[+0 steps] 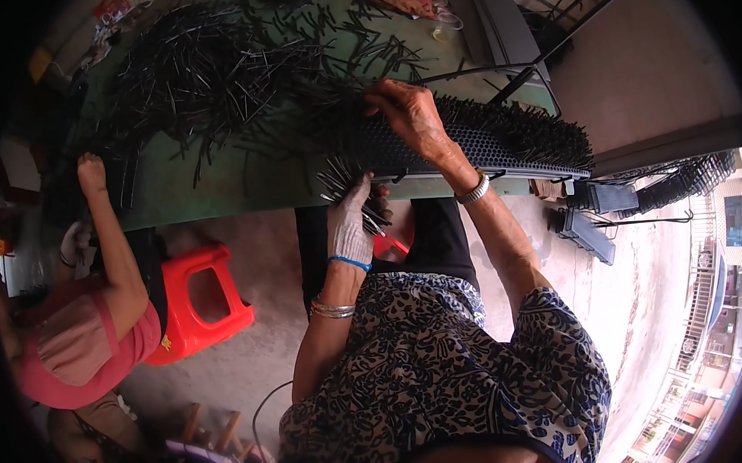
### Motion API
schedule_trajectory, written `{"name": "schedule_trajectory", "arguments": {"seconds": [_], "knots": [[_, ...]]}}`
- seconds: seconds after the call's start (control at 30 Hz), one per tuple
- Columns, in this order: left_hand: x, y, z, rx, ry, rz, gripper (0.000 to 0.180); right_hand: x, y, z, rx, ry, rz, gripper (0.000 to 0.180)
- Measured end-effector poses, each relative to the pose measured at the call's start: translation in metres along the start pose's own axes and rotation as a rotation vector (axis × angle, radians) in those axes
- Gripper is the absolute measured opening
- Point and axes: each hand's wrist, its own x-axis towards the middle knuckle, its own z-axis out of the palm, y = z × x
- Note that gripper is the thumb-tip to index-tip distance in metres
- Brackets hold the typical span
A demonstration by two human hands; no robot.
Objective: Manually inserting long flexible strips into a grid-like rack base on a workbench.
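My left hand point(351, 226), in a pale knit glove, is closed around a bundle of thin black strips point(336, 182) at the table's front edge. The strips fan out above and below the fist. My bare right hand point(416, 120) hovers over a long dark panel full of small holes point(475, 147), its fingers pinched together. Whatever those fingertips hold is too small to make out. Dense upright black strips point(553, 139) stand in the panel's right end and along its far side, while holes show bare near my right hand.
A large heap of loose black strips point(207, 69) covers the green table point(195, 185). To the left, a person in pink point(86, 351) works beside a red plastic stool point(200, 309). A dark metal frame point(530, 71) rises behind the panel. Dark panels point(585, 234) are stacked at right.
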Motion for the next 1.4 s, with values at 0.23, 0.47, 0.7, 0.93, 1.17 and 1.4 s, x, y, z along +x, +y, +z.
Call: {"name": "schedule_trajectory", "arguments": {"seconds": [0.23,0.47,0.7,0.93,1.17,1.4], "knots": [[-0.004,0.004,0.004,-0.027,-0.026,-0.029,0.024,-0.006,0.009,0.009,-0.494,0.07,-0.181,0.014],[-0.004,0.007,0.011,0.006,-0.01,-0.028,0.021,-0.008,0.01,0.01,-0.483,0.077,-0.072,0.014],[-0.005,0.006,0.011,0.028,0.001,-0.018,0.021,-0.021,0.011,0.018,-0.637,0.102,-0.12,0.024],[-0.009,0.01,0.012,0.074,0.005,-0.002,0.019,-0.032,-0.037,-0.014,0.057,-0.254,0.441,0.03],[-0.004,-0.001,0.015,0.096,-0.085,0.114,0.02,-0.041,-0.03,-0.023,0.249,-0.429,0.408,0.016],[0.007,0.007,0.009,-0.083,0.017,0.035,0.018,-0.039,-0.027,-0.025,0.341,-0.123,0.379,0.011]]}}
